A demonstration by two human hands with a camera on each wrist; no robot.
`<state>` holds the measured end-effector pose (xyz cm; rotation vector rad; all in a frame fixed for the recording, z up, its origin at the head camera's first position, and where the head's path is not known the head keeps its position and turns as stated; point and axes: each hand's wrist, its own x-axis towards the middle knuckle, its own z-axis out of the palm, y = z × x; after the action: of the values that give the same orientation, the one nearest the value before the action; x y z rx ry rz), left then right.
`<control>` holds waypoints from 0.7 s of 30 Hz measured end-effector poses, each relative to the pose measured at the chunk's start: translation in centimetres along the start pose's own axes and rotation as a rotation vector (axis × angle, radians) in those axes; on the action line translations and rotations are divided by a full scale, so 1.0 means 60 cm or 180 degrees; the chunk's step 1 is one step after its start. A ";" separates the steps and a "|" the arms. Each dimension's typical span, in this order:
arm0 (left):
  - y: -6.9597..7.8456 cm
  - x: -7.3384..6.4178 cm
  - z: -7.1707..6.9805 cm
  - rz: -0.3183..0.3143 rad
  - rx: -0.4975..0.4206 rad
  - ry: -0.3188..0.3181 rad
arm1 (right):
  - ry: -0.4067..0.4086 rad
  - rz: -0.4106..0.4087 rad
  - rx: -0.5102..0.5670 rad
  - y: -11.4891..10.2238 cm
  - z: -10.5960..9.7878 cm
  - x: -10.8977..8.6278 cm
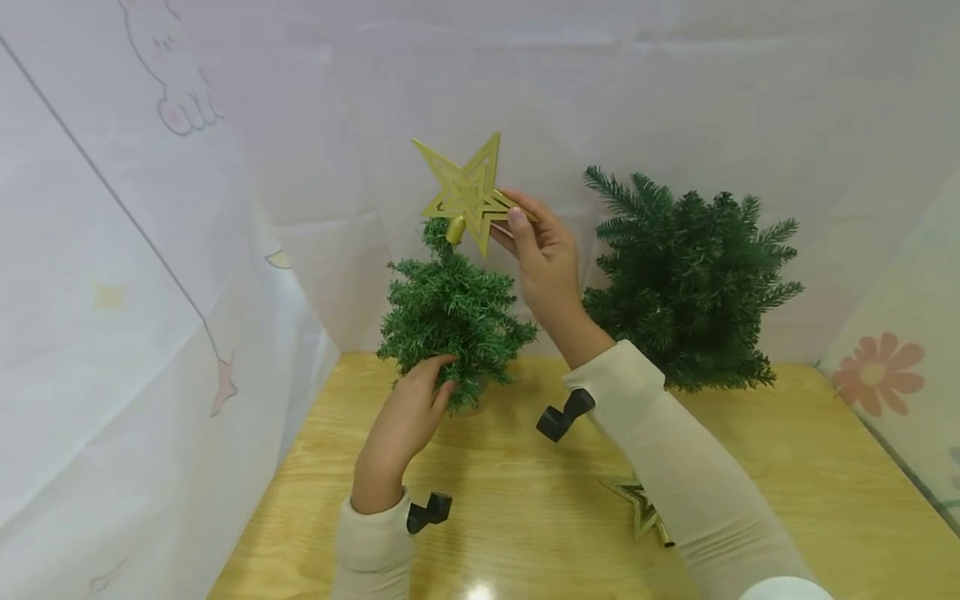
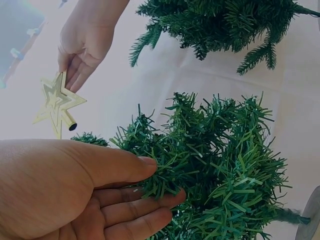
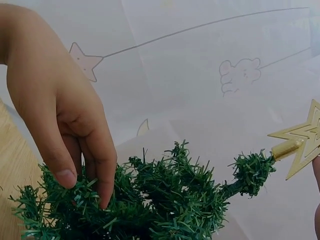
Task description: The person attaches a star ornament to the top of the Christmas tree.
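A small green Christmas tree [image 1: 457,312] stands on the table in a round base [image 2: 311,217]. My right hand [image 1: 551,258] pinches one point of a gold star tree topper [image 1: 468,187] between thumb and fingers. The topper's tube [image 3: 288,148] is right by the tree's top tuft [image 3: 252,172], its dark open end showing in the left wrist view. Low on the tree's left side, my left hand [image 1: 405,417] holds a branch [image 2: 167,177] between thumb and fingers; its fingertips are partly sunk in the needles.
A second, darker and fuller tree [image 1: 690,275] is at the back right. Another gold star topper [image 1: 637,504] lies on the wooden table [image 1: 510,500], partly hidden by my right sleeve [image 1: 697,467]. Pale printed cloth [image 1: 465,75] hangs behind and at both sides.
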<state>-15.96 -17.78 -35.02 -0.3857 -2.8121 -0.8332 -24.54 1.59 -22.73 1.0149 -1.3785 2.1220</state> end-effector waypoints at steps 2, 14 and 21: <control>-0.001 -0.001 0.001 -0.0005 -0.0005 -0.0003 | -0.0013 -0.0031 -0.0045 0.000 0.002 0.000; -0.002 0.001 -0.001 0.0033 -0.0002 0.0010 | 0.0029 -0.0007 -0.0167 -0.008 0.012 0.011; 0.001 0.000 -0.003 0.0012 -0.0036 0.0013 | 0.0046 -0.0005 -0.0229 -0.034 0.029 0.011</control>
<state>-15.91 -17.81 -34.83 -0.3906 -2.8033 -0.8485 -22.99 0.87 -20.54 0.9706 -1.4357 2.0591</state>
